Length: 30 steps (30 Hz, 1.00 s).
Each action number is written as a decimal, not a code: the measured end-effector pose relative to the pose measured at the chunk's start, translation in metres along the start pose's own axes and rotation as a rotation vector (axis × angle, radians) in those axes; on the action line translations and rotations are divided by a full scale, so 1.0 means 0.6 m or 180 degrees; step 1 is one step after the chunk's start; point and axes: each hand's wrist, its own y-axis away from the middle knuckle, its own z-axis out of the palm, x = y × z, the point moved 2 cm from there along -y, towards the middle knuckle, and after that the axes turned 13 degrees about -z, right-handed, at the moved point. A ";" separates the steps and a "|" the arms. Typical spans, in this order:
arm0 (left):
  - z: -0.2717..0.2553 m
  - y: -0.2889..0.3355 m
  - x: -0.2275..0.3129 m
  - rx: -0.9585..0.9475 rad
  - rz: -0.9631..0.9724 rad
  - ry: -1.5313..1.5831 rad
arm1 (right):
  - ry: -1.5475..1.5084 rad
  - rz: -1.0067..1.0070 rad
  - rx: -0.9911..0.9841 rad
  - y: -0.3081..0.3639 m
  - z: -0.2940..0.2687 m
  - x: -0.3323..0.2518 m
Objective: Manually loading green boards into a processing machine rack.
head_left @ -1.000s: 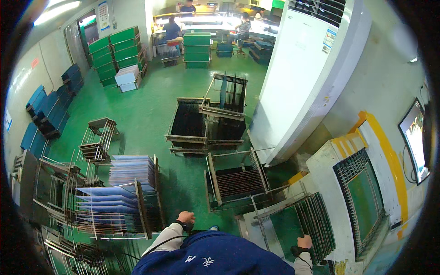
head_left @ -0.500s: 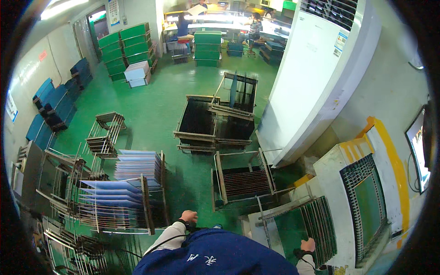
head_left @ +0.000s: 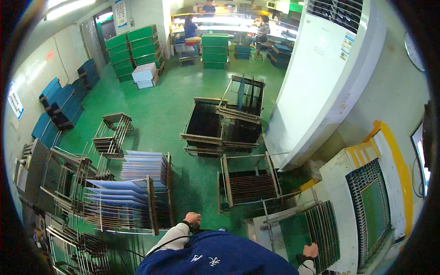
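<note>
Green panels (head_left: pixel 325 234) in a near-right row lie just right of my right hand (head_left: pixel 310 250), long edges near to far, my left hand (head_left: pixel 193 218) well apart; whether either curled hand grips anything, I cannot tell.

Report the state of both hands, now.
Left hand: partly curled, no object visible in it.
Right hand: curled near the dark slats; grip cannot be told.
</note>
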 end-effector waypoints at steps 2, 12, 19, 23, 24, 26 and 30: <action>0.016 0.021 0.014 0.0452 -0.0087 0.0061 | 0.0008 -0.0066 0.0179 0.000 0.015 0.011; 0.007 0.028 0.023 0.0358 -0.0107 0.0234 | -0.0135 0.0319 -0.0190 0.009 -0.058 -0.048; 0.018 0.029 0.036 0.0277 -0.0173 0.0174 | 0.0067 0.0207 -0.0155 -0.009 -0.011 -0.002; 0.014 0.022 0.031 0.0357 -0.0119 0.0310 | -0.0036 0.0280 -0.0267 -0.007 -0.038 -0.032; 0.014 0.021 0.032 0.0349 -0.0114 0.0320 | -0.0019 0.0317 -0.0276 -0.008 -0.038 -0.031; 0.014 0.021 0.037 0.0327 -0.0106 0.0334 | 0.0019 0.0334 -0.0241 -0.011 -0.030 -0.021; 0.009 0.011 0.039 0.0296 -0.0076 0.0110 | 0.0048 0.0195 -0.0115 -0.017 -0.006 0.001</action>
